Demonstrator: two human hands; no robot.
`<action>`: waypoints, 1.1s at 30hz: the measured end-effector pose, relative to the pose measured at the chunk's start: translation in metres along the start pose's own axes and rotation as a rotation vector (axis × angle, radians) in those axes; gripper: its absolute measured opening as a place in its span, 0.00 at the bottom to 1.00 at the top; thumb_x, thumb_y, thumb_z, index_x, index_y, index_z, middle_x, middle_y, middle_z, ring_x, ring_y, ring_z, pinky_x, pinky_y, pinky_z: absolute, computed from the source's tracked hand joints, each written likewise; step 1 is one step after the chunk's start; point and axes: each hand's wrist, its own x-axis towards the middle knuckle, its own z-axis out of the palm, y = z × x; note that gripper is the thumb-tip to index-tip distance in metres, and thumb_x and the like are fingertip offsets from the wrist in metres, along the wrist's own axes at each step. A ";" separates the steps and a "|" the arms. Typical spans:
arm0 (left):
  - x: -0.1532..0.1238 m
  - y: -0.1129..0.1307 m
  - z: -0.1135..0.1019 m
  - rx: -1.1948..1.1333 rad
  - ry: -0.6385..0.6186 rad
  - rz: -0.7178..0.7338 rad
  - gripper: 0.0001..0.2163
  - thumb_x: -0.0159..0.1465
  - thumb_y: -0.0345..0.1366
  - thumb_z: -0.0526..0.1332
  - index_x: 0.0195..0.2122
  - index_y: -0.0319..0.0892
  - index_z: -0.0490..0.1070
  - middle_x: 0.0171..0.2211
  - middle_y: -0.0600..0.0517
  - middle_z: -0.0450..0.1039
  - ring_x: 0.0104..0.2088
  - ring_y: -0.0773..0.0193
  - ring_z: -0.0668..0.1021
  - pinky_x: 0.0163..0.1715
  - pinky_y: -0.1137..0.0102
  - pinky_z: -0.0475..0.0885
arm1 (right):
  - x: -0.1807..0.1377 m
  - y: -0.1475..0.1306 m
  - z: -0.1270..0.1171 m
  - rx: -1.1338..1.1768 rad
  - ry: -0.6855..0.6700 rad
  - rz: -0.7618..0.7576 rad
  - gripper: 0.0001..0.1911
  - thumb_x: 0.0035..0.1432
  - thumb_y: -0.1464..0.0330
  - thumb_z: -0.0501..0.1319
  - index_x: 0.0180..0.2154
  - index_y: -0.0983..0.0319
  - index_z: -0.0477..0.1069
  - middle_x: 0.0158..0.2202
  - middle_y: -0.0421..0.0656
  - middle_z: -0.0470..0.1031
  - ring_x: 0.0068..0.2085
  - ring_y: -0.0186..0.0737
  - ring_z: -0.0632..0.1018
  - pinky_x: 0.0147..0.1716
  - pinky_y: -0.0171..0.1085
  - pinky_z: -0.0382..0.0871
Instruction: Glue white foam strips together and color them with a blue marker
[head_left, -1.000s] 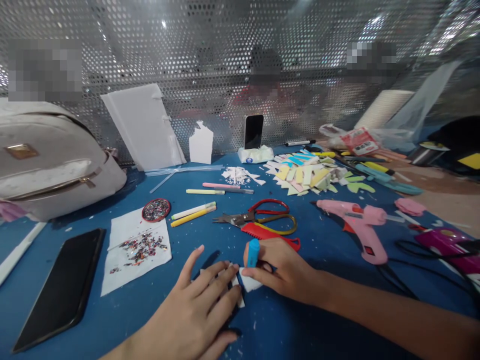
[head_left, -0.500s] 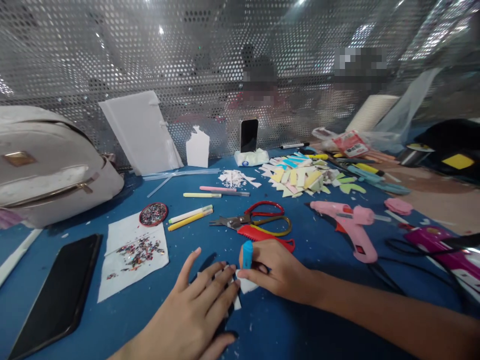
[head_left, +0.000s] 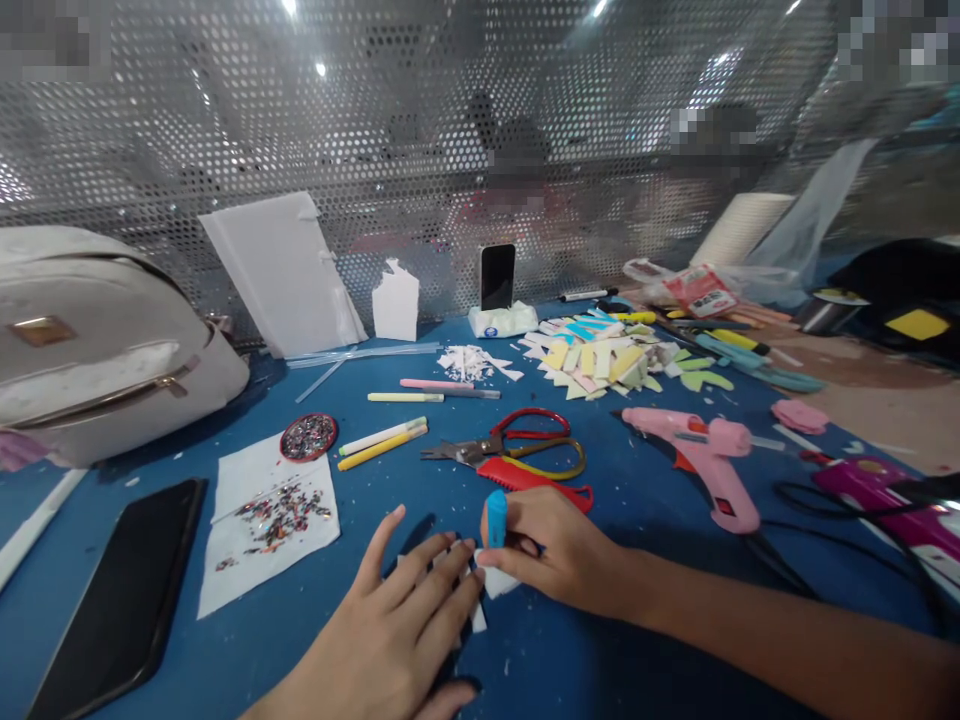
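Note:
My left hand (head_left: pixel 390 630) lies flat with its fingers spread, pressing a small white foam piece (head_left: pixel 491 583) onto the blue table (head_left: pixel 300 620). My right hand (head_left: pixel 559 550) is closed round a blue cutter (head_left: pixel 496 517), held upright with its lower end at the white piece beside my left fingertips. Most of the white piece is hidden under my fingers. Just beyond my right hand lie a red cutter (head_left: pixel 536 480) and scissors (head_left: pixel 510 448) with red and yellow handles.
A black phone (head_left: pixel 120 600) and a white sheet with glitter (head_left: pixel 270 515) lie to the left, a pale backpack (head_left: pixel 97 340) behind them. A pink glue gun (head_left: pixel 701 455) and cables lie to the right. Coloured foam scraps (head_left: pixel 600 355), pens and a propped phone (head_left: pixel 497 277) are further back.
Both hands stay on the white piece in nearly the same place. The view has shifted slightly, so the things on the table sit a little lower in the frame.

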 end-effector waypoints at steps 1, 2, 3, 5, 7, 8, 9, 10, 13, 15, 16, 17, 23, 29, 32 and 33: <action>0.001 0.000 0.000 0.002 0.003 0.003 0.24 0.75 0.48 0.50 0.65 0.39 0.67 0.61 0.49 0.72 0.63 0.53 0.68 0.70 0.45 0.29 | 0.000 0.000 0.000 -0.001 0.003 -0.009 0.20 0.72 0.57 0.56 0.28 0.60 0.66 0.22 0.34 0.64 0.23 0.32 0.65 0.23 0.34 0.56; 0.001 -0.001 0.000 0.004 0.004 0.008 0.24 0.76 0.49 0.50 0.65 0.39 0.66 0.61 0.50 0.72 0.62 0.53 0.68 0.70 0.45 0.29 | 0.000 0.000 -0.001 0.001 0.004 -0.019 0.21 0.72 0.56 0.56 0.28 0.60 0.66 0.22 0.34 0.63 0.23 0.32 0.65 0.23 0.34 0.56; 0.001 -0.001 0.001 0.006 0.004 0.011 0.24 0.76 0.49 0.51 0.65 0.39 0.66 0.61 0.50 0.72 0.62 0.53 0.68 0.70 0.45 0.30 | 0.000 0.000 -0.001 0.004 0.005 -0.028 0.21 0.72 0.56 0.55 0.29 0.60 0.66 0.22 0.33 0.63 0.23 0.32 0.65 0.24 0.34 0.56; 0.001 -0.002 0.002 0.008 0.009 0.014 0.25 0.75 0.50 0.51 0.65 0.39 0.66 0.61 0.50 0.73 0.62 0.54 0.68 0.70 0.45 0.30 | 0.000 -0.001 -0.002 0.011 -0.002 -0.041 0.22 0.73 0.55 0.54 0.29 0.60 0.66 0.23 0.34 0.63 0.23 0.32 0.64 0.24 0.34 0.57; 0.000 -0.002 0.003 0.004 0.016 0.015 0.25 0.75 0.50 0.51 0.65 0.39 0.67 0.60 0.50 0.73 0.62 0.53 0.68 0.70 0.45 0.31 | 0.001 -0.001 -0.003 0.014 -0.011 -0.048 0.22 0.74 0.56 0.54 0.29 0.60 0.67 0.23 0.34 0.64 0.22 0.32 0.63 0.24 0.34 0.56; 0.000 -0.002 0.003 0.000 0.020 0.014 0.24 0.75 0.50 0.51 0.64 0.39 0.67 0.60 0.49 0.73 0.62 0.53 0.68 0.70 0.45 0.31 | 0.001 -0.002 -0.003 0.017 -0.013 -0.047 0.22 0.74 0.56 0.54 0.29 0.60 0.67 0.23 0.34 0.64 0.22 0.32 0.63 0.24 0.34 0.56; -0.001 -0.002 0.003 -0.004 0.024 0.016 0.24 0.75 0.50 0.51 0.64 0.39 0.67 0.60 0.49 0.73 0.62 0.53 0.68 0.70 0.45 0.31 | 0.001 -0.002 -0.003 0.021 -0.011 -0.046 0.22 0.74 0.56 0.54 0.29 0.60 0.67 0.23 0.34 0.64 0.22 0.32 0.62 0.24 0.34 0.56; -0.001 -0.002 0.004 -0.005 0.026 0.019 0.24 0.76 0.50 0.51 0.64 0.40 0.68 0.60 0.49 0.73 0.62 0.53 0.68 0.70 0.45 0.31 | 0.001 -0.002 -0.003 0.025 -0.006 -0.046 0.21 0.74 0.56 0.54 0.29 0.60 0.67 0.23 0.34 0.64 0.22 0.32 0.62 0.24 0.34 0.56; -0.002 -0.003 0.002 0.013 0.013 0.040 0.23 0.76 0.49 0.50 0.66 0.43 0.66 0.61 0.48 0.71 0.63 0.52 0.67 0.70 0.43 0.32 | 0.001 -0.001 -0.003 0.025 0.004 -0.054 0.21 0.74 0.57 0.54 0.29 0.61 0.68 0.23 0.34 0.65 0.23 0.32 0.63 0.24 0.34 0.56; -0.001 -0.003 0.000 0.026 -0.008 0.057 0.24 0.76 0.49 0.50 0.67 0.44 0.64 0.62 0.47 0.70 0.64 0.51 0.67 0.69 0.42 0.31 | 0.001 0.000 -0.002 0.010 0.003 -0.061 0.21 0.74 0.57 0.54 0.30 0.61 0.68 0.24 0.35 0.67 0.23 0.32 0.64 0.24 0.34 0.56; -0.001 -0.003 -0.001 0.028 -0.021 0.062 0.24 0.76 0.50 0.50 0.67 0.43 0.64 0.62 0.47 0.70 0.64 0.51 0.67 0.69 0.42 0.31 | 0.001 0.000 -0.002 0.000 0.003 -0.060 0.21 0.74 0.57 0.54 0.29 0.61 0.68 0.24 0.35 0.67 0.23 0.32 0.64 0.24 0.34 0.56; -0.001 -0.004 -0.002 0.029 -0.036 0.067 0.25 0.76 0.51 0.49 0.67 0.43 0.64 0.62 0.47 0.70 0.64 0.50 0.67 0.69 0.42 0.30 | 0.001 0.000 -0.001 -0.008 0.003 -0.056 0.22 0.74 0.56 0.54 0.29 0.61 0.68 0.23 0.36 0.67 0.23 0.32 0.64 0.24 0.34 0.56; -0.001 -0.004 -0.002 -0.028 -0.036 0.036 0.25 0.76 0.50 0.48 0.68 0.42 0.63 0.62 0.49 0.70 0.63 0.52 0.67 0.69 0.44 0.28 | 0.000 0.000 0.000 -0.040 -0.002 -0.041 0.23 0.74 0.55 0.53 0.29 0.60 0.68 0.23 0.36 0.67 0.24 0.33 0.66 0.25 0.34 0.58; -0.001 -0.004 -0.002 -0.065 -0.059 0.028 0.26 0.76 0.51 0.49 0.67 0.39 0.64 0.65 0.48 0.68 0.63 0.52 0.68 0.69 0.44 0.26 | -0.002 0.002 0.000 -0.033 -0.017 -0.017 0.24 0.73 0.53 0.54 0.27 0.61 0.67 0.24 0.36 0.67 0.24 0.32 0.67 0.26 0.33 0.58; -0.001 -0.005 -0.001 -0.071 -0.061 0.026 0.27 0.76 0.52 0.49 0.66 0.38 0.64 0.65 0.49 0.67 0.63 0.52 0.67 0.69 0.44 0.26 | -0.002 0.003 0.000 -0.034 -0.029 -0.003 0.24 0.72 0.53 0.55 0.27 0.61 0.65 0.24 0.36 0.67 0.24 0.32 0.66 0.26 0.33 0.58; -0.001 -0.005 0.000 -0.072 -0.054 0.025 0.27 0.76 0.52 0.49 0.66 0.38 0.64 0.65 0.49 0.67 0.63 0.53 0.67 0.69 0.44 0.26 | -0.002 0.003 0.000 -0.026 -0.033 0.002 0.24 0.72 0.54 0.56 0.27 0.60 0.65 0.24 0.36 0.66 0.24 0.32 0.66 0.26 0.33 0.57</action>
